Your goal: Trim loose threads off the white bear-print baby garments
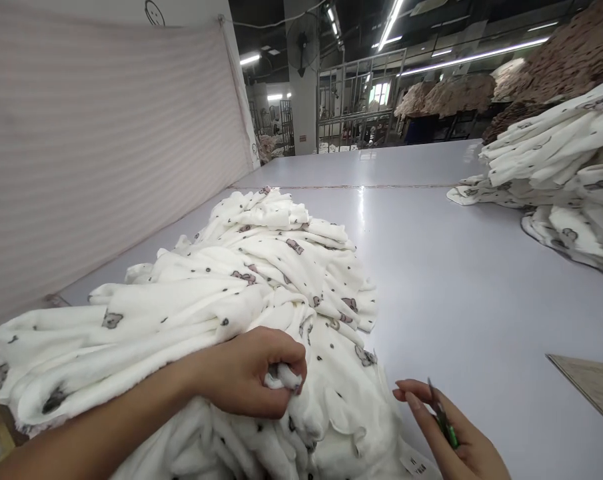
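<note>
The left hand (261, 373) is showing bare, its rounded knuckles (284, 343) forming a smooth outline above the grip and its thick-based thumb (266, 403) lying below. Behind that grip, the left forearm (116, 410) is running bare to the picture's edge, broadening steadily away from a narrower wrist. The right hand (456, 430) is also showing bare; ahead of its grip, slim fingers (418, 387) are tapering to rounded tips, and a smooth thumbnail (412, 401) is showing.
</note>
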{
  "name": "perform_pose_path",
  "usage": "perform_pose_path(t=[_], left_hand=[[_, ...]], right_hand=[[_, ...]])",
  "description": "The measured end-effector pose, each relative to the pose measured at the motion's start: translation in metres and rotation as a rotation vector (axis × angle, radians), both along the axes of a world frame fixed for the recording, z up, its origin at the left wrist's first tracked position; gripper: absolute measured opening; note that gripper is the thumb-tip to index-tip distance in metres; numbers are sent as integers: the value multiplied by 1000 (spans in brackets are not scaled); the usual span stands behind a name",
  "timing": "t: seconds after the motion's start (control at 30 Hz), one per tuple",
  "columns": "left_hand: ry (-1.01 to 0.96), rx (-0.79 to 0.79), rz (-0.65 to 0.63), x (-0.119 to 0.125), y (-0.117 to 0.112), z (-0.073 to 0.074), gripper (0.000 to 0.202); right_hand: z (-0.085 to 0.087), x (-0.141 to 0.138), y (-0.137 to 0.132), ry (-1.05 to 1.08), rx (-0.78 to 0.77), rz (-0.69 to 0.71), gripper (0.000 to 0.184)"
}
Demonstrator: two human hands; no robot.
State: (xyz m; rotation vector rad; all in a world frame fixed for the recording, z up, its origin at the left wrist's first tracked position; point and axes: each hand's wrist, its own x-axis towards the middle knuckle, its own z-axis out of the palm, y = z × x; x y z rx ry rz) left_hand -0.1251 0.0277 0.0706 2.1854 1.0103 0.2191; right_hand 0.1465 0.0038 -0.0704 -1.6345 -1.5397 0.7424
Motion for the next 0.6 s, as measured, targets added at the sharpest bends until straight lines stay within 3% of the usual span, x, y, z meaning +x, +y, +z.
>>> perform_pose_path(t=[0.07,0.13,0.27,0.43,0.6], left_hand=[[136,66,8,9,-3,1,12],[233,132,1,20,-8,-1,20],[220,240,-107,37,-15,-16,50],[250,248,-30,39,-17,-35,14],[217,285,88,38,-21,-42,7]], right_hand=[[-11,5,-4,-27,-33,95,30],[-14,-2,-10,-23,-2,144,27],[0,-41,-22,48,180,256,16],[15,-78,-28,87,402,423,10],[12,-70,-24,120,442,396,19]])
